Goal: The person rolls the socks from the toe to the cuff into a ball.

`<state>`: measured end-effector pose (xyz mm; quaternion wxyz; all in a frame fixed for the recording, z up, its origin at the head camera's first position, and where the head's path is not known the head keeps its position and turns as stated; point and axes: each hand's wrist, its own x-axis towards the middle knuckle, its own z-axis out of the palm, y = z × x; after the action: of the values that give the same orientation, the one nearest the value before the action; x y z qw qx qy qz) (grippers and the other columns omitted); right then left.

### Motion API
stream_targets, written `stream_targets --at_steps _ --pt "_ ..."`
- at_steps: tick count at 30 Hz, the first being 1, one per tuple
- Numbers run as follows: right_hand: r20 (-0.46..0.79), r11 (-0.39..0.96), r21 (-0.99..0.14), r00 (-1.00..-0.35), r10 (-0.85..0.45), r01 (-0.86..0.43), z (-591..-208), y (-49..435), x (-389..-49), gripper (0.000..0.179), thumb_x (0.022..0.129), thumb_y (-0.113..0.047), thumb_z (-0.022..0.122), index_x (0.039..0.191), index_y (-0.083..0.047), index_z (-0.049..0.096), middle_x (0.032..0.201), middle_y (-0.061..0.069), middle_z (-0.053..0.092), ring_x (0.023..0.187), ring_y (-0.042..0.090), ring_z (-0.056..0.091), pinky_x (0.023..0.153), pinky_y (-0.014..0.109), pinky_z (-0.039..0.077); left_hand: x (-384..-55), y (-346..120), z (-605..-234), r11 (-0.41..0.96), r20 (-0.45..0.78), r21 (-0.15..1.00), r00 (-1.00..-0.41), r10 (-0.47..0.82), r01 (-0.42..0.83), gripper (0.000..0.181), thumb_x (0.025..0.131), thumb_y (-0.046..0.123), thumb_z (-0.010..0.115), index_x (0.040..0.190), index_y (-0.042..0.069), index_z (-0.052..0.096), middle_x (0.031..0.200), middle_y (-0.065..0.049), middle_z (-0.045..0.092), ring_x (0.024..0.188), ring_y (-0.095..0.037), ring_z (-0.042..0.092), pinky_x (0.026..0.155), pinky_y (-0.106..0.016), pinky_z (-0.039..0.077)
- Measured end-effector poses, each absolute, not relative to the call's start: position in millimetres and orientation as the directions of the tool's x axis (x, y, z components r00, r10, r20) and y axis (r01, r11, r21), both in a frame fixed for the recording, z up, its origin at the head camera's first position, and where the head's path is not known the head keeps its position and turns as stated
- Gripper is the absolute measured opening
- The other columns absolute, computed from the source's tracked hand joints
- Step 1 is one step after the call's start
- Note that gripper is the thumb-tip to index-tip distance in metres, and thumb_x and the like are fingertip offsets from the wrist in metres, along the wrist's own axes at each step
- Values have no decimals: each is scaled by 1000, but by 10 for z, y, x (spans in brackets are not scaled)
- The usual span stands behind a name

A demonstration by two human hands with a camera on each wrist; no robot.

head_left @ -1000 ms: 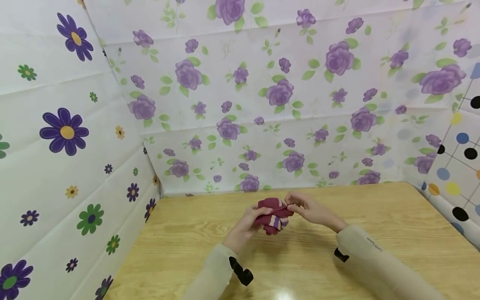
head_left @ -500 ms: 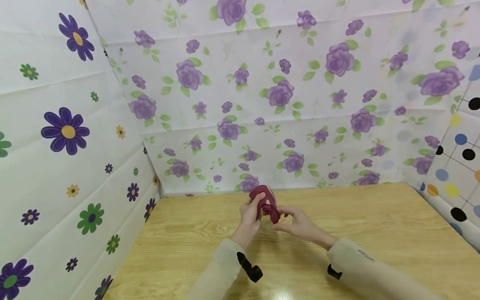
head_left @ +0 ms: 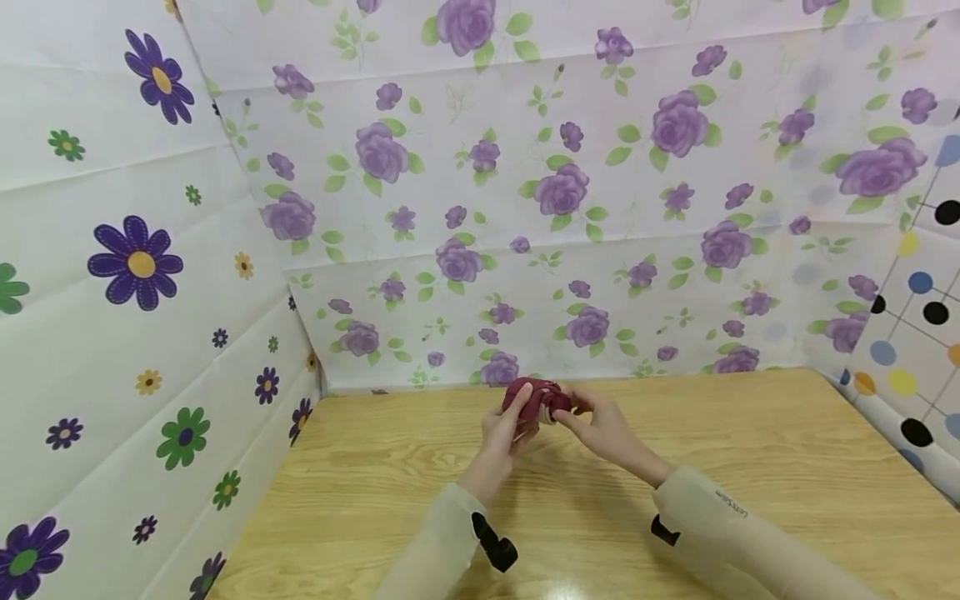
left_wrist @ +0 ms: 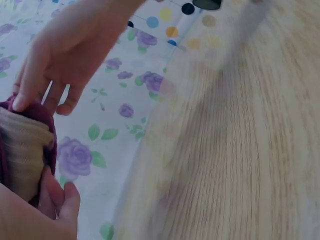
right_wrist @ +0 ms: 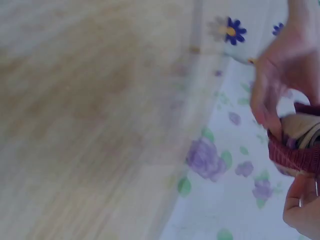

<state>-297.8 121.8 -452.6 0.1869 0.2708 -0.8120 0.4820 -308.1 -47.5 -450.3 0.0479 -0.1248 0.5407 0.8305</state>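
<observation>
Above the far part of the table, both hands hold a rolled bundle of maroon knitted socks (head_left: 534, 406). My left hand (head_left: 500, 433) grips the left side, thumb on top. At the right end, my right hand (head_left: 606, 429) pinches the edge between thumb and fingers. The left wrist view shows a ribbed beige layer (left_wrist: 22, 150) inside the maroon edge, with the right hand (left_wrist: 70, 50) above and the left hand (left_wrist: 42, 210) below. In the right wrist view, a ribbed maroon cuff (right_wrist: 300, 157) surrounds the rolled beige layers.
The wooden table (head_left: 390, 467) reaches back to a sheet with purple roses (head_left: 562, 192). A flower-patterned sheet (head_left: 67, 342) hangs at the left, and a dotted sheet (head_left: 911, 333) stands at the right. Black straps (head_left: 495, 542) are on both wrists.
The loose striped socks have been turned and gathered into a compact roll, the stripes now mostly hidden. My left hand has shifted slightly right; my right hand dipped, then rose to the roll's right end.
</observation>
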Motion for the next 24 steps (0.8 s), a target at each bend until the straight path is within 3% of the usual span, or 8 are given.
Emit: stream_targets --at_steps 3,7,10,15,18,24 --pt "522 367 -720 -808 -275 -589 -4510 1232 -2993 16 91 -20 68 104 -13 65 91 -1 69 81 9 60 74 28 51 -3086 -495 -4499 -364 -216 910 -976 -13 -196 52 79 43 78 113 9 60 79 5 62 68 -5 58 71 -22 56" --pt "432 339 -790 -856 -285 -511 -4564 1225 -3010 11 93 -14 64 99 -5 60 93 7 67 83 20 62 70 27 50 -3090 -484 -4500 -385 -132 914 -991 22 -130 62 84 31 75 130 3 46 114 -8 63 91 -9 65 86 -24 54" --pt "382 305 -831 -876 -294 -465 -4572 1225 -2999 12 95 -13 61 98 -2 57 95 11 66 85 23 62 68 27 49 -3085 -493 -4520 -388 -86 917 -996 29 -91 66 84 23 75 135 6 37 129 -18 54 95 -14 66 84 -25 55" --pt "319 242 -880 -886 -337 -409 -4461 1287 -2961 15 96 -15 60 98 0 55 99 14 64 90 15 62 75 27 50 -3082 -604 -4533 -255 20 967 -989 150 -20 63 84 16 75 140 17 45 132 -19 51 102 -16 62 82 -28 56" --pt "268 223 -908 -902 -340 -354 -4504 1345 -3031 15 96 -13 59 95 1 54 96 14 62 86 17 60 74 29 47 -3092 -652 -4531 -149 66 988 -975 210 35 62 81 13 78 136 16 51 131 -16 54 107 -19 58 84 -30 54" --pt "264 168 -925 -895 -359 -340 -4587 1382 -3105 18 98 -14 56 96 3 52 89 8 59 75 12 54 69 28 44 -3108 -565 -4553 -82 125 990 -986 109 116 57 75 14 83 125 6 56 124 -12 61 109 -22 60 87 -34 55"
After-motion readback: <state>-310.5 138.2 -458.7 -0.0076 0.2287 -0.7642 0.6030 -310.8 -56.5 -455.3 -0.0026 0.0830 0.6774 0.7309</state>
